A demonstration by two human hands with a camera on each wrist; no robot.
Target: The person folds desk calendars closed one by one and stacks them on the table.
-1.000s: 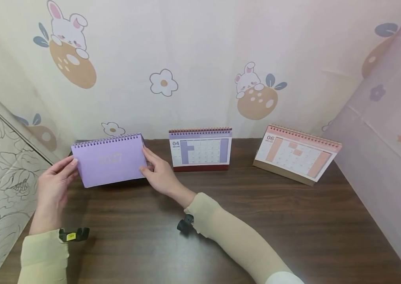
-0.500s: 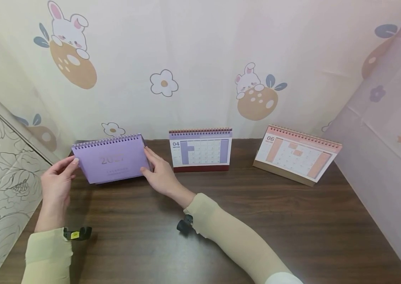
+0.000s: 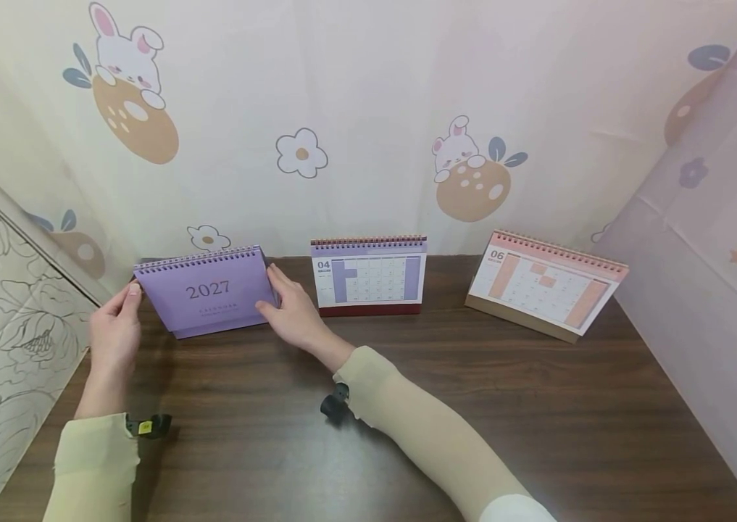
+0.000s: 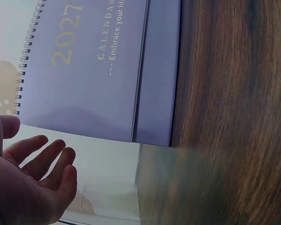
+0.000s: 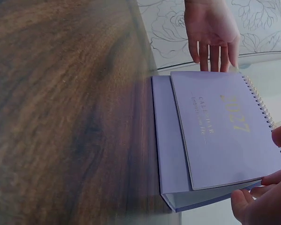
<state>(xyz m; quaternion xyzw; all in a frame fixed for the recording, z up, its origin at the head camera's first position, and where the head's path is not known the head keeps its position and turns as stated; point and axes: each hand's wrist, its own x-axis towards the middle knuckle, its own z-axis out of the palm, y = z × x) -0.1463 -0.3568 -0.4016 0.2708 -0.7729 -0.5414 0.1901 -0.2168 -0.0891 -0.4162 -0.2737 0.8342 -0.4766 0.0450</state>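
A purple spiral-bound desk calendar (image 3: 208, 293), its cover printed 2027, stands tilted back at the table's left rear. My right hand (image 3: 293, 308) holds its right side, thumb over the front and the other fingers by the side edge. In the right wrist view those fingers (image 5: 271, 194) lie along the open end of the stand. At the calendar's other side is my left hand (image 3: 117, 319). The left wrist view shows its fingers (image 4: 51, 164) loosely bent below the cover's edge, holding nothing. Whether the left thumb touches the calendar is unclear.
A desk calendar on page 04 (image 3: 371, 275) with a dark red base stands to the right. Farther right, a pink calendar on page 06 (image 3: 544, 283) is angled. Behind them hangs a rabbit-print curtain (image 3: 375, 87). The wooden table (image 3: 407, 370) lies beneath.
The purple cover has swung down and back against its stand, and its 2027 print now reads plainly. My left hand has shifted slightly right; the right hand stays at the calendar's side.
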